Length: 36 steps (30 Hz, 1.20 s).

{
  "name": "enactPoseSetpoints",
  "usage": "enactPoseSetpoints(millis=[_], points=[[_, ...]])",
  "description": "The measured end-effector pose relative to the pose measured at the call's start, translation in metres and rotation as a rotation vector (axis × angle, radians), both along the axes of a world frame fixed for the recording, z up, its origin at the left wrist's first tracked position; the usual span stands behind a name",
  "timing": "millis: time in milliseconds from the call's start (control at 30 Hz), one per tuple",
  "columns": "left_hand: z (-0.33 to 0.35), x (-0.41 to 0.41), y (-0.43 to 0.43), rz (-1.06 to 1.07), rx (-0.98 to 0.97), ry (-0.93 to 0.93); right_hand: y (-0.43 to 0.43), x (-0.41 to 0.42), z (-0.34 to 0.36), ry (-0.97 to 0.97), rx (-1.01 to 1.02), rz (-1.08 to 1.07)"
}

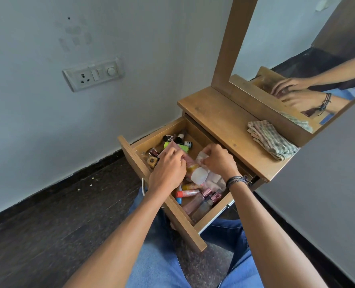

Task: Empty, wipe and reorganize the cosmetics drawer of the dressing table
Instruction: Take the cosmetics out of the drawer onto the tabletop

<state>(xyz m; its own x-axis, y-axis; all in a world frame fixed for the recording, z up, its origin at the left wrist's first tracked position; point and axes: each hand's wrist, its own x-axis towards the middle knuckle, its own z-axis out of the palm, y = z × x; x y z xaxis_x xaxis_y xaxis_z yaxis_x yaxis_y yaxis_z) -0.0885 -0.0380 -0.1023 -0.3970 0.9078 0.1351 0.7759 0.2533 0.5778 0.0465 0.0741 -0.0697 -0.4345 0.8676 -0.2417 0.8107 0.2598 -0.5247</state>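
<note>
Curling the left grip (168, 163) palm-down onto a pink pouch (184, 160) in the middle of the pulled-out drawer (157, 133); pinching a clear plastic packet (201, 155) just beside it with the right grip (218, 161), knuckles raised, wrist banded. Reaching in with both forearms stretched forward over the drawer front. Crowded around: small bottles (180, 138) at the far end, pink-capped bottles (206, 193) nearer. Beyond, on the tabletop (220, 115), a folded checked cloth (272, 140) beneath the mirror (286, 48).

switch plate (93, 74): on grey wall (37, 111) | dark floor (47, 221): few pale specks near skirting
</note>
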Motion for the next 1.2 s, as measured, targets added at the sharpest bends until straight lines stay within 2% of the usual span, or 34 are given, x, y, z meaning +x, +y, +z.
enactPoseSetpoints(millis=[267,400,500,633,733,833,933,1100,1200], points=[[-0.003,-0.001,-0.001,-0.024,0.051,0.022,-0.014,-0.003,0.036,0.076,0.356,-0.020],[-0.002,-0.001,0.001,-0.043,0.019,0.026,-0.017,-0.001,0.054,0.144,0.512,0.037],[0.006,-0.001,0.002,-0.022,0.022,-0.130,-0.017,0.000,0.070,0.170,0.568,0.122],[0.022,0.002,0.003,-0.057,0.157,-0.377,-0.016,0.002,0.085,0.118,0.560,0.288],[0.030,0.004,0.010,-0.117,0.166,-0.536,-0.010,0.006,0.086,0.061,0.548,0.346],[0.034,0.007,0.021,-0.102,0.163,-0.526,0.001,0.006,0.082,0.031,0.534,0.329],[0.037,0.007,0.034,-0.020,0.142,-0.600,0.012,0.004,0.079,0.059,0.489,0.316],[0.047,-0.005,0.052,0.078,0.164,-0.973,0.025,0.011,0.065,0.248,0.668,0.106],[0.056,-0.012,0.063,0.160,0.170,-1.115,0.033,0.017,0.048,0.383,0.706,0.006]])
